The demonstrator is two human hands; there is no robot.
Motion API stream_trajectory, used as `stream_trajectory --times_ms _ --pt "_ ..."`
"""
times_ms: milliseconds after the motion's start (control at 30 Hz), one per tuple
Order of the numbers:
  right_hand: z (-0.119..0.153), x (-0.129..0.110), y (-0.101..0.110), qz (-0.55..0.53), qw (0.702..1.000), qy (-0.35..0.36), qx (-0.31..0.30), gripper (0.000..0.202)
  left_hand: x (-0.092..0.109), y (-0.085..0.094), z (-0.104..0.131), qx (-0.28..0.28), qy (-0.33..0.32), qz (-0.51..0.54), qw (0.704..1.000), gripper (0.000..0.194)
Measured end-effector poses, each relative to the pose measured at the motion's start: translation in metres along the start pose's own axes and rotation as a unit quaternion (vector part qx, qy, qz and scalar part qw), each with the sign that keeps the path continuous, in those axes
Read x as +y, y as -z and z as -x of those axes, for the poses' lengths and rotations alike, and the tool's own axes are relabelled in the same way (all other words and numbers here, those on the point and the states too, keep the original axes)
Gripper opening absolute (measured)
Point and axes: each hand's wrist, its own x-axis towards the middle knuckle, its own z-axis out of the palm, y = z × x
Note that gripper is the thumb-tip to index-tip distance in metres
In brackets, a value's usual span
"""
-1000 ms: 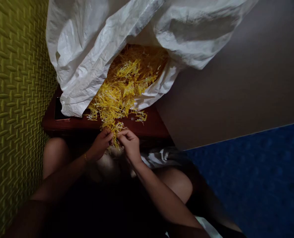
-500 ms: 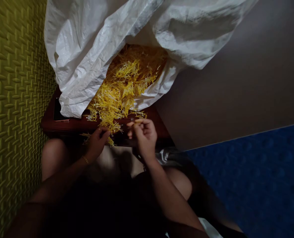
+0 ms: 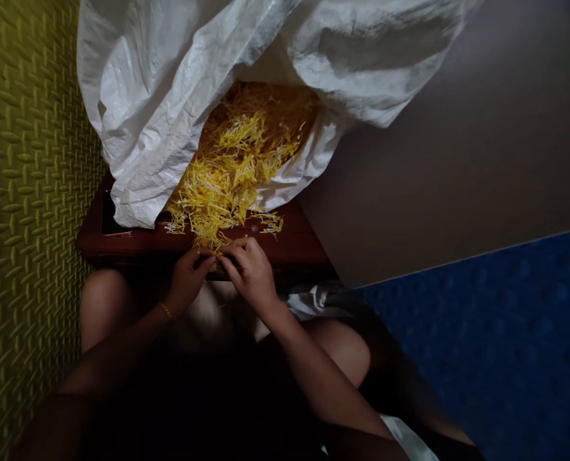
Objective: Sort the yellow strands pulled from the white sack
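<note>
Head view: L hand & R hand meet at ctr, thumbs & fingertips nearly together at near end of yellow strands; can't tell exactly what either grips, too small. Strand pile's at 12 o'clock from hands, spilling from white sack onto red-brown bench. Small loose clump at 2 o'clock; dark phone-like slab btwn 9 & 10, partly under sack.
</note>
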Motion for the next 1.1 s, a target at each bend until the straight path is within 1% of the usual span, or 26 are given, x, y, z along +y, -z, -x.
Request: stream_trajectory --times_ms 167,267,333,400,567,633,667,733,800,833,867,900,933,1000,1033,1100 --pt "0.003 -0.001 -0.002 0.021 1.0 0.01 -0.002 0.004 0.003 -0.002 0.001 0.019 -0.019 -0.023 0.999 0.007" --pt "0.004 0.0 -0.004 -0.006 1.0 0.008 0.001 0.004 0.005 -0.002 0.002 0.013 -0.021 -0.022 0.999 0.008" --pt "0.003 0.0 -0.004 -0.057 0.998 -0.015 0.011 0.006 0.006 -0.002 0.003 -0.003 -0.017 -0.007 1.0 0.011" --pt "0.001 0.0 -0.004 -0.113 0.992 -0.055 0.019 0.008 0.006 -0.002 0.002 -0.014 -0.002 0.014 1.0 0.013" --pt "-0.001 -0.005 -0.004 -0.203 0.969 -0.138 0.021 0.008 0.008 -0.001 0.0 -0.016 0.032 0.027 0.999 0.012" --pt "0.001 -0.006 -0.008 -0.263 0.945 -0.194 0.023 0.008 0.009 -0.002 0.0 -0.021 0.035 0.031 0.999 0.012" --pt "0.001 -0.006 -0.01 -0.306 0.923 -0.233 0.022 0.007 0.01 -0.003 0.0 -0.023 0.036 0.037 0.998 0.012" --pt "0.002 -0.004 -0.014 -0.401 0.861 -0.312 0.018 0.006 0.01 -0.004 0.0 -0.029 0.042 0.048 0.998 0.013" --pt "0.0 0.003 -0.015 -0.483 0.793 -0.372 0.017 0.006 0.011 -0.004 0.001 -0.027 0.053 0.06 0.996 0.013" --pt "-0.002 0.008 -0.013 -0.512 0.764 -0.39 0.028 0.006 0.011 -0.004 0.0 -0.023 0.058 0.067 0.996 0.014" --pt "-0.004 0.015 -0.009 -0.533 0.743 -0.402 0.051 0.006 0.011 -0.004 0.0 -0.017 0.063 0.075 0.995 0.014" --pt "-0.007 0.023 -0.004 -0.544 0.729 -0.408 0.085 0.006 0.011 -0.003 0.0 -0.011 0.067 0.082 0.994 0.014" --pt "-0.009 0.031 0.001 -0.547 0.721 -0.408 0.123 0.008 0.011 -0.002 0.0 -0.005 0.067 0.088 0.994 0.015" --pt "-0.014 0.044 0.013 -0.537 0.723 -0.396 0.18 0.01 0.012 0.0 -0.001 0.004 0.058 0.086 0.995 0.016" --pt "-0.015 0.047 0.018 -0.53 0.731 -0.386 0.19 0.011 0.012 0.0 0.0 0.007 0.05 0.08 0.995 0.017" --pt "-0.015 0.046 0.023 -0.524 0.749 -0.367 0.173 0.014 0.012 0.0 0.0 0.006 0.035 0.064 0.997 0.018"
